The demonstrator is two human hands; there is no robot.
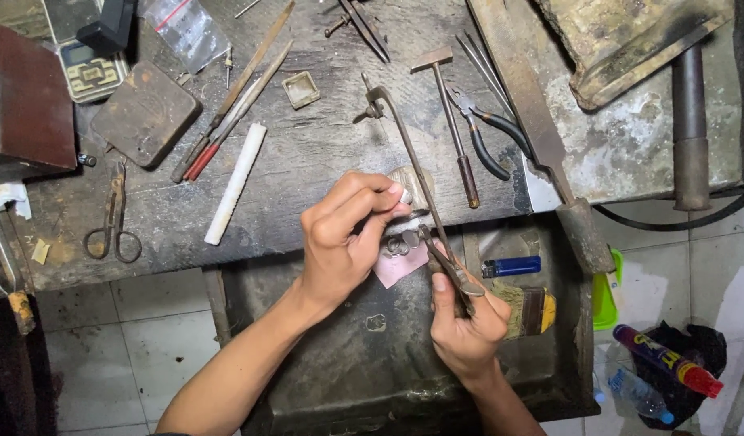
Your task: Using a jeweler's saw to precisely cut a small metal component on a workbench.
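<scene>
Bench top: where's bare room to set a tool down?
Free: between the white rod and the saw frame; also between the scissors and that rod. Crowded: top edge, around the pliers, and by both hands.

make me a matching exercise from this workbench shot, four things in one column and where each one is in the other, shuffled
Things:
1. saw frame
2. scissors
3. blue lighter
4. white rod

Places:
a. in the tray under the bench edge, right of the hands
b. held by the right hand
c. near the bench's left end
d. lying on the bench, left of the left hand

Pairs: 1-b, 2-c, 3-a, 4-d
</scene>
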